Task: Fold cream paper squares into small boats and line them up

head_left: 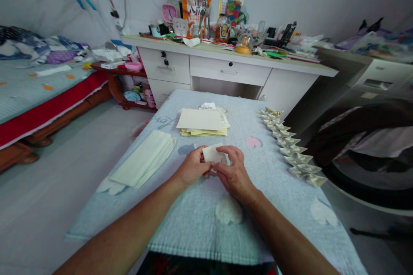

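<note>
A small folded piece of cream paper [212, 153] is held between both hands above the middle of the table. My left hand [192, 166] grips its left side, thumb in front. My right hand [235, 172] pinches the right side and lower edge with thumb and forefinger. Just beyond lies a stack of cream and yellow paper sheets [201, 120]. To the left rests a pile of long folded paper strips [143, 159]. Along the table's right side runs a row of several folded paper pieces [292, 148] with pointed ends.
A pale blue cloth [200, 210] with heart and cloud shapes covers the table. Behind stands a white desk [230, 71] crowded with jars and packets. A bed [48, 90] is at the left, a washing machine [364, 146] at the right.
</note>
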Demonstrator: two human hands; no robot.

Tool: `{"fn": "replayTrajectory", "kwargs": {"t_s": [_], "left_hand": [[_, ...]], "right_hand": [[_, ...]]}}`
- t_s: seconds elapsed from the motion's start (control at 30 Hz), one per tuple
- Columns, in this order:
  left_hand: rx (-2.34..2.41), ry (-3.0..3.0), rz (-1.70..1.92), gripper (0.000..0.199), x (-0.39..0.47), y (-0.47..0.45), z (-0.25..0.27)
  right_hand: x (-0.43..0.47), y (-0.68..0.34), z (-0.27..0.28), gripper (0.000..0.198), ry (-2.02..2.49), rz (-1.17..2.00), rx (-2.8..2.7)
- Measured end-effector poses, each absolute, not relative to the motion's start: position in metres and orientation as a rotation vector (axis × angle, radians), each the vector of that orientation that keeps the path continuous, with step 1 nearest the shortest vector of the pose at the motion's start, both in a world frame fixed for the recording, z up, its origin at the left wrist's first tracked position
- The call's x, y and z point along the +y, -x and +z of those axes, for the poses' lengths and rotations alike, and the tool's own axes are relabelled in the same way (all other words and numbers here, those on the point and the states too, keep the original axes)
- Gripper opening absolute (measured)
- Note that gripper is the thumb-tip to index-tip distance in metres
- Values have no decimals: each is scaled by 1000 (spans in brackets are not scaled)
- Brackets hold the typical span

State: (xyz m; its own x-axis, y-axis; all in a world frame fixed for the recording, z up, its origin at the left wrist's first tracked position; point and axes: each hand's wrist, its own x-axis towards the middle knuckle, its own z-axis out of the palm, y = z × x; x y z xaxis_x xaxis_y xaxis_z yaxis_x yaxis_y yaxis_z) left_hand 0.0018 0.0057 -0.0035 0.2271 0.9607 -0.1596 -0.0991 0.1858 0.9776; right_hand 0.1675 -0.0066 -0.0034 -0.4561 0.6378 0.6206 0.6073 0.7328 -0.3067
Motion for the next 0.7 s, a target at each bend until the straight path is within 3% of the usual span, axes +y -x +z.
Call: {"fn": "replayTrajectory", "kwargs": {"t_s": [0.17,0.3,0.4,0.53,0.7], "left_hand": [[988,-1032,935,49,5,3,-2],[1023,-1074,1001,45,6,2,-5],[1070,-1162,1133,32,8,2,-10],[1152,-1285,1243,21,8,2,-14],[1196,-1357,1237,19,5,-2,-13]], "right_hand": [[-8,-168,-3,26,935,97,-2167],[-10,-169,0,28,1035,207,-2016],[-10,-168,-1,9,1097,486,-1895],[-7,-164,-6,21,1121,1024,-1761],[-5,-158,-11,27,1144,1142,-1669]]}}
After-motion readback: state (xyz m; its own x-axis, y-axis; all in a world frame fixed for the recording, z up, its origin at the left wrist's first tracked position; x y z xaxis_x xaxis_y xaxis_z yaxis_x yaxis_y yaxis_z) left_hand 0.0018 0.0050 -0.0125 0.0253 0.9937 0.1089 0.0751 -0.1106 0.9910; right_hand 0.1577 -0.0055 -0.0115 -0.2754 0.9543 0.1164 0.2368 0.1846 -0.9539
